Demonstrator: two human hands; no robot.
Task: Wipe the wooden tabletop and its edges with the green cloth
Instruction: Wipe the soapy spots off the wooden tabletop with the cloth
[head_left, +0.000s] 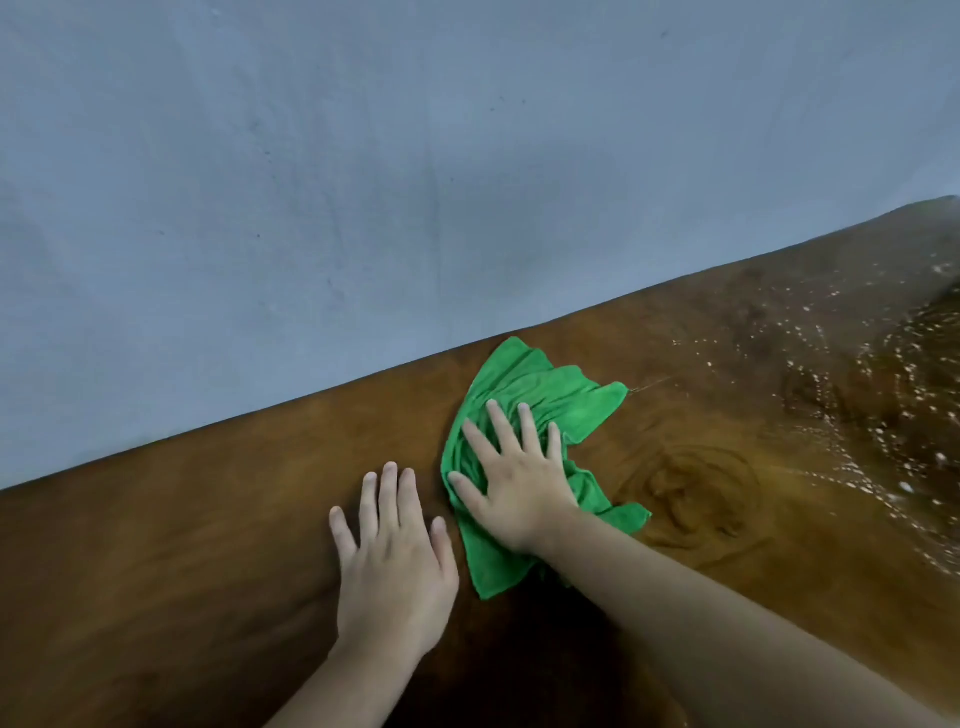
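A crumpled green cloth (540, 395) lies on the brown wooden tabletop (208, 545), close to its far edge. My right hand (514, 483) presses flat on the cloth with fingers spread, covering its middle. My left hand (397, 566) rests flat on the bare wood just left of the cloth, fingers together, holding nothing. Both forearms reach in from the bottom of the view.
A pale blue-grey wall (363, 182) runs along the table's far edge (291, 402). White foamy droplets and wet swirl marks (841, 405) cover the wood to the right of the cloth.
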